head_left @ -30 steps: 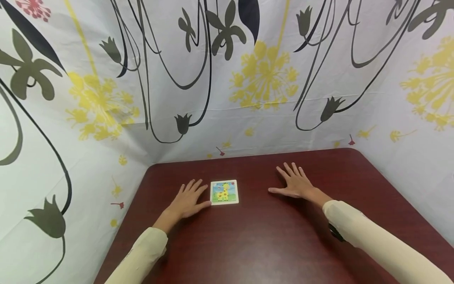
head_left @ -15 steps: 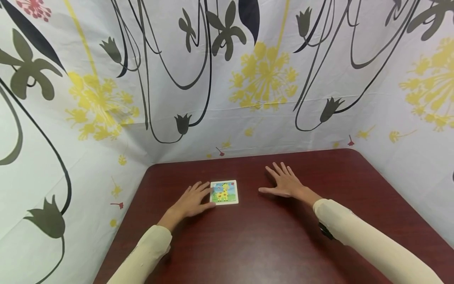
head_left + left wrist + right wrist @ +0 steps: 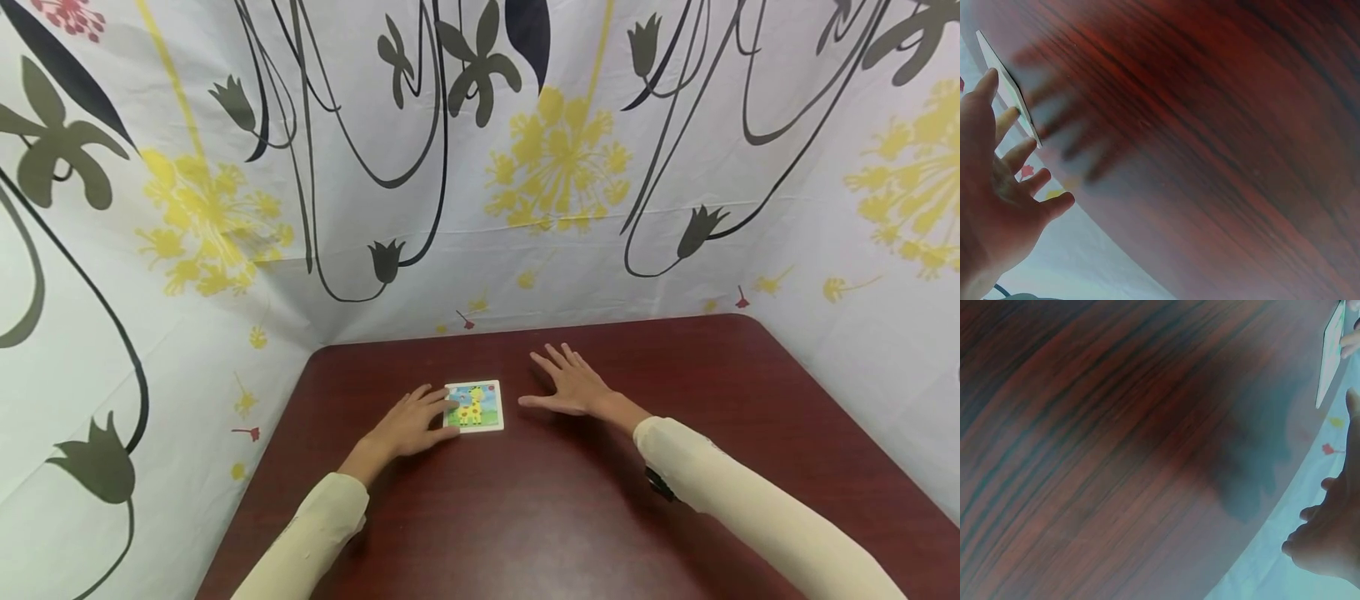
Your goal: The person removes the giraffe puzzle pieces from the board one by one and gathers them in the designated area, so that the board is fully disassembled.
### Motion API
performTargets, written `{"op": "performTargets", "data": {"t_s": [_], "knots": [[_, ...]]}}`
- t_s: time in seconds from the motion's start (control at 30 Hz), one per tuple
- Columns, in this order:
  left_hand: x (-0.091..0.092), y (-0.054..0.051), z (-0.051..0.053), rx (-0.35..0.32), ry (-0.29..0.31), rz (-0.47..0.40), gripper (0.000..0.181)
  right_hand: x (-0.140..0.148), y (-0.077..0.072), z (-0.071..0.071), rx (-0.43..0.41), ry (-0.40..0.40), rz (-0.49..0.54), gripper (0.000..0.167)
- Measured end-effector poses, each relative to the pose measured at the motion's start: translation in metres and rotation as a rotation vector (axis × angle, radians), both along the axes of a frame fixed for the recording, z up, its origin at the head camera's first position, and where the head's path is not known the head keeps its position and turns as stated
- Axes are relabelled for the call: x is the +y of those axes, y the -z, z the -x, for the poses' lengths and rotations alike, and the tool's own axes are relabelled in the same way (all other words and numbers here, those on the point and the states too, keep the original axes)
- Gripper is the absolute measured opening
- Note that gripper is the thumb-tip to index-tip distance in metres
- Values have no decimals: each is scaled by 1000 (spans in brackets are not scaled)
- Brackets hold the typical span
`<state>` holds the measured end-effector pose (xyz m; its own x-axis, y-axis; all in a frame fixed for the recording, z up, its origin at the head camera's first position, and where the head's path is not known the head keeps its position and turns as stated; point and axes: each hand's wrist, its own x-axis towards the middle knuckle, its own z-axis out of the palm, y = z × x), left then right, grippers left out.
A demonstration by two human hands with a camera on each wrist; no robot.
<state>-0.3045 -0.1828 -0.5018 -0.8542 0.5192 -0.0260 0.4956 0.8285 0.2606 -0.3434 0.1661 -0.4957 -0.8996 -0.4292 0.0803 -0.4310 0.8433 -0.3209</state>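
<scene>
While the left hand and the right hand both lie relaxed, gripping nothing, the tabletop's far edge runs beyond their fingertips, below patterned cloth, with broad room on the near side. Between them lies the picture card, left fingertips over its left border, right thumb just apart. Its printed giraffe stands head toward the far edge; being squarish, the card's long axis cannot be told.

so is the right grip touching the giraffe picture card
Apart: the head view shows dark red tabletop between the right grip and the giraffe picture card.
</scene>
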Motion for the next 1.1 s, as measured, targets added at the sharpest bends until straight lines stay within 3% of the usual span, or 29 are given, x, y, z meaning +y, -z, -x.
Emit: {"op": "performTargets", "data": {"t_s": [0.5, 0.8, 1.1], "knots": [[2, 1, 5, -19, -43, -23, 58, -37, 0, 3, -10, -106, 82, 93], [4, 3, 7, -21, -35, -34, 55, -61, 6, 8, -50, -174, 122, 89], [5, 2, 8, -25, -49, -27, 56, -80, 9, 14, 28, -253, 137, 74]]}}
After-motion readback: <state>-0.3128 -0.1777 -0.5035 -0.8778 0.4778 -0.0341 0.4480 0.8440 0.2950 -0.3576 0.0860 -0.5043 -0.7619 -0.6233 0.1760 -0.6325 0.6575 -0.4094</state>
